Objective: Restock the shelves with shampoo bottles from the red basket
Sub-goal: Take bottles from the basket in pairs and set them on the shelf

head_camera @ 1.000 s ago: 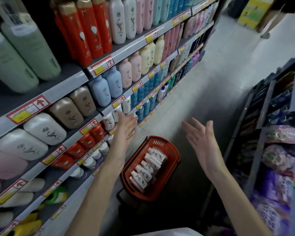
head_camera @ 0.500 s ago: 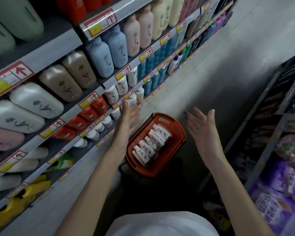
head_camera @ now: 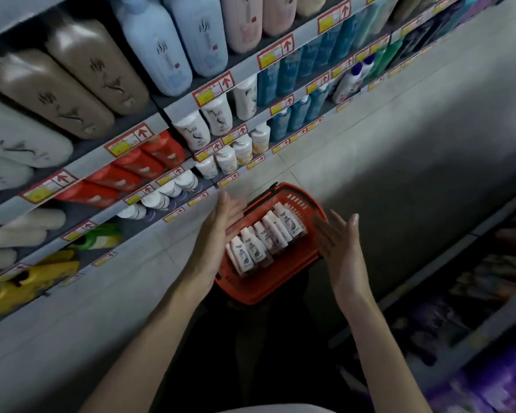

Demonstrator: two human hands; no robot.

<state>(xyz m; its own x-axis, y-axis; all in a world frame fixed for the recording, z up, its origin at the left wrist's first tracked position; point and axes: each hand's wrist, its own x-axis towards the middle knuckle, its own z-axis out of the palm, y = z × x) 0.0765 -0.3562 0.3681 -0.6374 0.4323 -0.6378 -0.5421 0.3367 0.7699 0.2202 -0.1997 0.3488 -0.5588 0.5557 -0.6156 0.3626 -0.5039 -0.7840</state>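
While poised over the red basket [head_camera: 280,295], one at either rim: left hand [head_camera: 221,223] and right hand [head_camera: 341,248] straight-fingered, palms facing, well apart, gripping nothing. Lying in a row inside: white shampoo bottles [head_camera: 265,238]. Standing on floor tiles [head_camera: 370,174], just beside the stocked shelves [head_camera: 84,169].

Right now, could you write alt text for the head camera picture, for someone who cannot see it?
A person's open left hand and open right hand reach down toward a red basket holding white shampoo bottles on a shop floor. Shelves packed with bottles line the left side.
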